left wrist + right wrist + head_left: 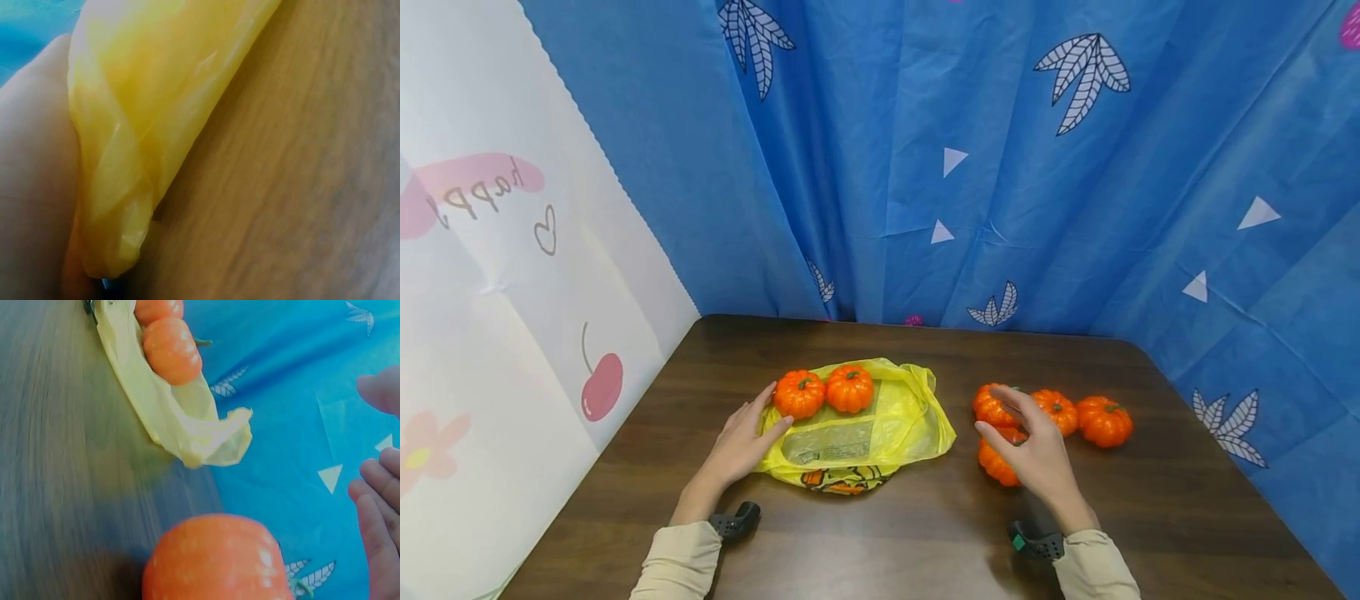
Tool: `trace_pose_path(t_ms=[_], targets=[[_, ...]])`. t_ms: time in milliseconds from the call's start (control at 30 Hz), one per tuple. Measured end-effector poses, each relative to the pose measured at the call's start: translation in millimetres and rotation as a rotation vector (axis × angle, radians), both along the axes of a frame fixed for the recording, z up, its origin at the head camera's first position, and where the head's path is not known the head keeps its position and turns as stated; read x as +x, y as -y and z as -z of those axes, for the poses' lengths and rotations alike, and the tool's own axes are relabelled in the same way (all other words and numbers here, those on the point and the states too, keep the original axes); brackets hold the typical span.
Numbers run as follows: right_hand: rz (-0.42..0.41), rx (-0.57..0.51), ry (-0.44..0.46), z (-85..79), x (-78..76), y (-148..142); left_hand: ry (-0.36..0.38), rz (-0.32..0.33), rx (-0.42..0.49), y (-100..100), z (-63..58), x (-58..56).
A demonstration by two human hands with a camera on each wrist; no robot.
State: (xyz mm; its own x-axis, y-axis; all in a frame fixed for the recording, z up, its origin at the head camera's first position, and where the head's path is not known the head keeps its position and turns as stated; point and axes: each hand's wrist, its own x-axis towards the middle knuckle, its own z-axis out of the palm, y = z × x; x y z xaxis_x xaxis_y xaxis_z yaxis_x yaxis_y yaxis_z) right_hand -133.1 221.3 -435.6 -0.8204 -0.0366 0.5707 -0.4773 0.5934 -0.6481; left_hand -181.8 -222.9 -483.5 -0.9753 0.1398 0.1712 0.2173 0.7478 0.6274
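Note:
A yellow plastic bag [917, 417] lies spread on the table, with two small orange pumpkins [850, 389] [169, 75] on its left part.
A blue curtain [887, 167] hangs behind the table.

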Motion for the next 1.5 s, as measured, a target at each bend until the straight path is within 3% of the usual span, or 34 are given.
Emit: trace_pose_path(t_ms=[533, 1000, 1333, 1500], targets=[[-0.065, -0.022, 0.023, 1.7, -12.0, 35.7, -0.05, 0.013, -0.001, 0.9, 2.8, -1.2], [-0.093, -0.06, 0.109, 4.3, -21.3, 65.2, -0.062, 0.007, 0.014, 0.4, 5.0, -3.6], [-0.099, -0.171, 0.196, 4.6, -27.3, 83.2, -0.061, 0.006, 0.006, 0.4, 5.8, -4.5], [-0.125, -0.19, 0.191, 10.5, -33.3, 90.1, -0.049, 0.0, 0.002, 0.4, 4.8, -3.3]])
